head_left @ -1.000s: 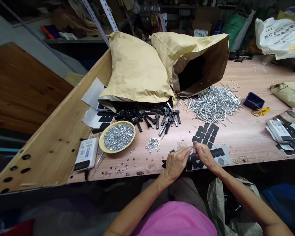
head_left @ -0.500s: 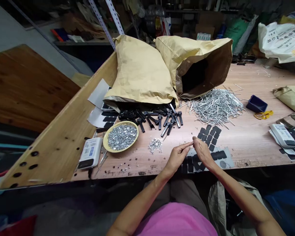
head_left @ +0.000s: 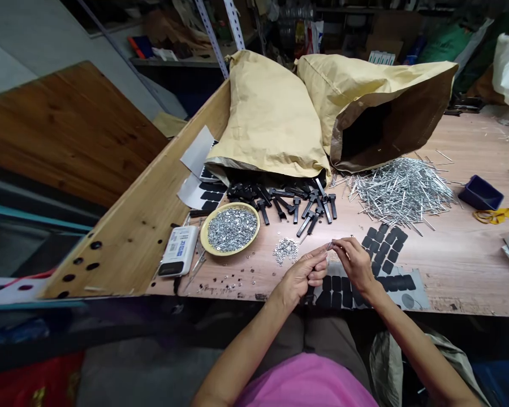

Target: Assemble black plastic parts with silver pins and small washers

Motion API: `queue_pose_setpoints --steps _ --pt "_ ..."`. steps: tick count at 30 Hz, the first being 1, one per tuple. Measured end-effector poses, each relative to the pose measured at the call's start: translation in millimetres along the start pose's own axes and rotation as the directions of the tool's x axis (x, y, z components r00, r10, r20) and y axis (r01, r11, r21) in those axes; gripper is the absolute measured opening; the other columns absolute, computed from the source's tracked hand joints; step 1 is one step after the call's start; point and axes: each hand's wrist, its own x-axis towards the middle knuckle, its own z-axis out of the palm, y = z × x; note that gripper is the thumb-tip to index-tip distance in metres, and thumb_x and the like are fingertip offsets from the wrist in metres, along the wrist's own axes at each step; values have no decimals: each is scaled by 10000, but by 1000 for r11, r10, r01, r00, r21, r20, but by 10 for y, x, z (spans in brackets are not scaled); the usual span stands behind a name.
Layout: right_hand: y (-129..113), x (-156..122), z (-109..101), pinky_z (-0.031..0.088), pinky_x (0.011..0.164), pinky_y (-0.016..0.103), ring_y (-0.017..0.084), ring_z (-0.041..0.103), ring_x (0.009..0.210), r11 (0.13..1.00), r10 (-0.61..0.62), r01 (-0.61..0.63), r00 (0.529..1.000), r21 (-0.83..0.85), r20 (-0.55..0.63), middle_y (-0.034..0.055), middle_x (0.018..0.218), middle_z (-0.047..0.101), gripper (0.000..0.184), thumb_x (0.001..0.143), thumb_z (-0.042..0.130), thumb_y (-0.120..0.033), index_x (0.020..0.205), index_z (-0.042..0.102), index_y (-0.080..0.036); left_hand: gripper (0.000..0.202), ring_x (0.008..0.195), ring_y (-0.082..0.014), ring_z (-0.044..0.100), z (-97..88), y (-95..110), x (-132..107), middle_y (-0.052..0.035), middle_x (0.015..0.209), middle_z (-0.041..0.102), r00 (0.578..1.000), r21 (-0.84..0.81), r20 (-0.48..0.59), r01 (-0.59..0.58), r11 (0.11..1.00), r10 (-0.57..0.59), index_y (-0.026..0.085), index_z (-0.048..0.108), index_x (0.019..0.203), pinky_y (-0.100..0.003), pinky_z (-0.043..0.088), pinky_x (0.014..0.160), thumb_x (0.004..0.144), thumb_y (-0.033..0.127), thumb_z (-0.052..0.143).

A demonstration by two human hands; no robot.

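Note:
Over the table's front part, my left hand (head_left: 302, 276) is closed around a thin metal pin (head_left: 329, 246), which shows only a short length past the fingertips. My right hand (head_left: 355, 264) pinches at the pin's other end, so both hands meet on it. Whether a washer sits on the pin is too small to tell. Below the hands lies a grey sheet with black pads (head_left: 337, 289), partly hidden by them. A small heap of washers (head_left: 285, 250) lies left of my hands. Loose black pads (head_left: 384, 246) lie to the right.
A yellow bowl (head_left: 204, 242) holds many washers. Black plastic parts (head_left: 309, 209) spill from a paper sack (head_left: 275, 118). Another sack (head_left: 348, 85) gapes open behind a pile of metal pins (head_left: 405, 192). A blue tray (head_left: 480, 193) and a white device (head_left: 178, 249) flank the work area.
My view has turned left, so the table appears shifted right. My hands have changed their hold: the left fingers now curl more, and the right fingers are lifted at the pin's end.

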Motion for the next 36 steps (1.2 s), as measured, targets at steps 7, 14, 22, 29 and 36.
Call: queue_pose_setpoints --steps 7,14,22,29,36 --pt "-87 54 -90 510 529 236 105 607 551 865 335 -374 927 333 171 15 785 644 210 853 582 -385 895 685 -206 690 367 -7 155 -15 87 -54 112 500 324 991 312 -20 -120 942 133 126 582 1227 -181 50 370 649 470 738" --pt "-149 45 -118 510 535 230 118 624 606 917 284 -293 956 271 73 16 774 661 110 846 588 -266 869 680 -210 695 432 -27 177 24 91 -67 101 515 284 980 404 -15 -177 898 200 120 611 1205 -191 92 412 644 514 720" --pt "-82 49 -229 549 684 253 143 655 773 997 -16 8 996 79 90 46 852 670 163 897 524 -226 928 684 -229 731 434 -26 165 15 31 -41 100 526 291 984 414 -46 -135 900 169 115 588 1231 -195 76 415 640 524 724" --pt "-71 95 -383 542 677 265 149 643 758 998 1 -8 990 55 140 49 837 667 183 904 519 -304 906 681 -218 736 397 -14 155 61 11 -39 111 497 300 993 385 -10 -105 917 118 103 582 1234 -185 60 390 637 507 730" --pt "413 -233 -285 514 656 309 182 636 711 952 303 -293 943 -84 139 56 797 668 276 904 460 -376 862 673 -206 673 359 -5 194 -80 102 -75 104 496 339 944 350 -218 -161 923 247 127 563 1260 -167 68 363 671 408 729"
